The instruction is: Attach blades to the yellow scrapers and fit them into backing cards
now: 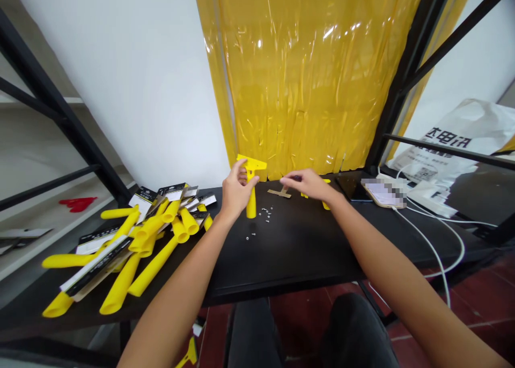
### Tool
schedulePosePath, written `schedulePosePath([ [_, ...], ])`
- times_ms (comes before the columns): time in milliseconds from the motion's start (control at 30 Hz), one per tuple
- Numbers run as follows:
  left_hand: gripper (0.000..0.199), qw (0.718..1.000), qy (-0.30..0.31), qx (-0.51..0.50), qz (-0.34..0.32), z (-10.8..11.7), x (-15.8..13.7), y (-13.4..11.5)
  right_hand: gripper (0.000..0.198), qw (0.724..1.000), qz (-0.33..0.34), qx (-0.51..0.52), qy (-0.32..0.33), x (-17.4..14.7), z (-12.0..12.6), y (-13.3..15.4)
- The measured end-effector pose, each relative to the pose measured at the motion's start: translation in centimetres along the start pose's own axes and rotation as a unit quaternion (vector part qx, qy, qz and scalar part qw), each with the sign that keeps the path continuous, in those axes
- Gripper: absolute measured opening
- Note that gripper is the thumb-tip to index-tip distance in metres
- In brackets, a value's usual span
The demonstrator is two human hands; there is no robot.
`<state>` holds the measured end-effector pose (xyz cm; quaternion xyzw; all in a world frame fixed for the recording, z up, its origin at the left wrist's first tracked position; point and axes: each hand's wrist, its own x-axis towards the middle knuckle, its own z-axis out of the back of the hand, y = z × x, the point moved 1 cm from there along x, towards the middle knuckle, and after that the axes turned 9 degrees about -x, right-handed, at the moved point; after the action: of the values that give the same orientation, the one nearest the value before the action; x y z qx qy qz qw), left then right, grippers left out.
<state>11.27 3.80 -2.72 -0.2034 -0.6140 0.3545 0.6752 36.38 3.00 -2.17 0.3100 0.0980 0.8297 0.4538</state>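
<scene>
My left hand (237, 190) is closed around a yellow scraper (251, 199), held upright with its wide head (253, 163) at the top. To the right, my right hand (308, 184) has its fingers pinched together above a brown strip (279, 193) on the table. A small dark thing shows at those fingers, too small to name. Several small screws (267, 215) lie scattered on the table just right of the scraper's handle and nearer to me. Partly hidden behind my right hand and forearm are more yellow parts (326, 205).
Packaged yellow scrapers (151, 231) are heaped on the black table (281, 260) at left. A phone (384, 192) with white cables (436, 255) and a white plastic bag (458, 137) are at right. Yellow sheeting (314, 83) hangs behind; black frame posts (396, 89) flank the table.
</scene>
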Motion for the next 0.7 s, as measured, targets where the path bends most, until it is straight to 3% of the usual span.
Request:
schedulePosePath([
  [133,0.066,0.973,-0.022,-0.228,0.036,-1.2,-0.4,-0.9,0.043,0.993,0.070,0.096,0.021,0.2,-3.7,4.3],
  [267,0.062,0.943,-0.018,-0.310,0.122,-2.1,-1.0,-0.5,0.041,0.995,0.021,0.101,0.005,0.7,-4.6,3.6],
  [367,0.059,0.949,-0.027,-0.247,0.192,-2.0,-0.9,0.4,0.037,0.989,-0.125,-0.070,-0.036,0.7,-2.3,1.0],
  [467,0.059,0.965,-0.023,-0.139,0.223,-1.3,-0.4,1.3,0.042,0.934,-0.272,-0.231,-0.017,0.1,0.5,-2.6],
  [567,0.052,0.983,-0.010,-0.027,0.180,-0.4,0.2,1.9,0.052,0.883,-0.375,-0.282,0.034,-0.9,2.1,-6.0],
  [700,0.028,0.983,0.044,0.146,0.098,0.4,0.1,1.6,0.059,0.861,-0.422,-0.273,0.078,-1.4,1.9,-8.0],
])
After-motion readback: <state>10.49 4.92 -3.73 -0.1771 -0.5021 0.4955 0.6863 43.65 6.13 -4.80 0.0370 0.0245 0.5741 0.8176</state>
